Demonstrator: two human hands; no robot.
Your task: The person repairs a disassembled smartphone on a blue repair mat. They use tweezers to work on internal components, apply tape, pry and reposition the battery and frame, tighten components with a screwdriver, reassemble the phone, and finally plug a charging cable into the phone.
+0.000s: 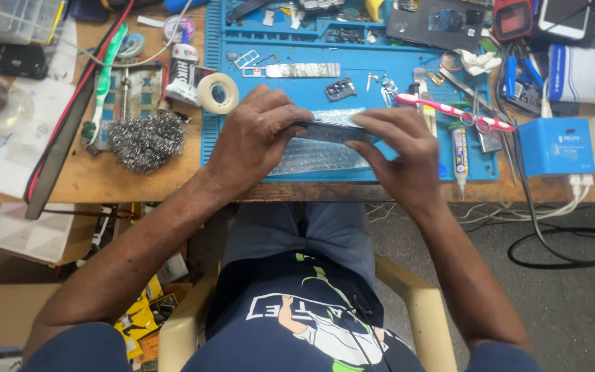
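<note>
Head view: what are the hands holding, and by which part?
Both hold one thin dark flat slab, apparently a phone, edge-up over the blue work mat: left hand grips its left end, right hand its right end.

A tape roll, steel wool and pink-handled scissors lie on the bench.

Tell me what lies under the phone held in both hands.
Under the phone lies bubble wrap on the blue work mat. The left hand and right hand hide the wrap's ends.
</note>
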